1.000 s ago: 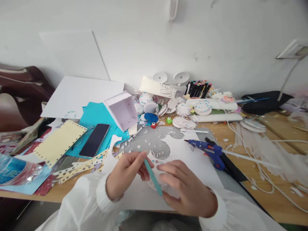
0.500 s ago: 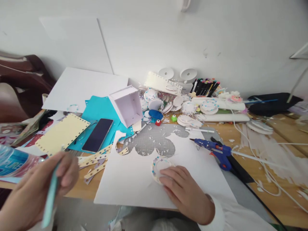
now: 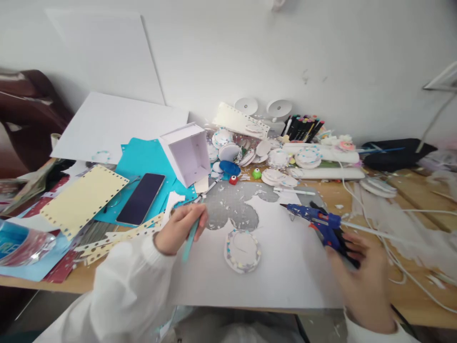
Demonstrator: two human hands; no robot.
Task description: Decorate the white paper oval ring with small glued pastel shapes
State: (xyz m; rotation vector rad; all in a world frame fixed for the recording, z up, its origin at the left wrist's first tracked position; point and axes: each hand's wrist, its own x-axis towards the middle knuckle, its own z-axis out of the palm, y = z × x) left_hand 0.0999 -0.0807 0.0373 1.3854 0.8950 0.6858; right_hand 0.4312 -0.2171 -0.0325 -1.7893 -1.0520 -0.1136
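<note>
My left hand point(image 3: 183, 226) is closed around a slim mint-green tool point(image 3: 190, 240) over the left part of a white sheet point(image 3: 282, 276) with a scalloped cut edge. On that sheet lies a round white disc point(image 3: 243, 250) ringed with small coloured beads; neither hand touches it. At the right, my right hand point(image 3: 364, 267) is at a dark object behind the handle of a blue glue gun point(image 3: 316, 219). Its fingers are bent and blurred, and what they grip I cannot make out. The gun's tip points left.
A phone point(image 3: 141, 199), a yellow card point(image 3: 84, 200) and a plastic bottle point(image 3: 24, 243) are at the left. Behind stand a pale open box point(image 3: 191, 157), piled white discs point(image 3: 278, 158) and markers point(image 3: 305, 128). White cords run along the right.
My left hand has come right with the mint tool, over the sheet. My right hand has let go of the beaded disc and moved right to the glue gun.
</note>
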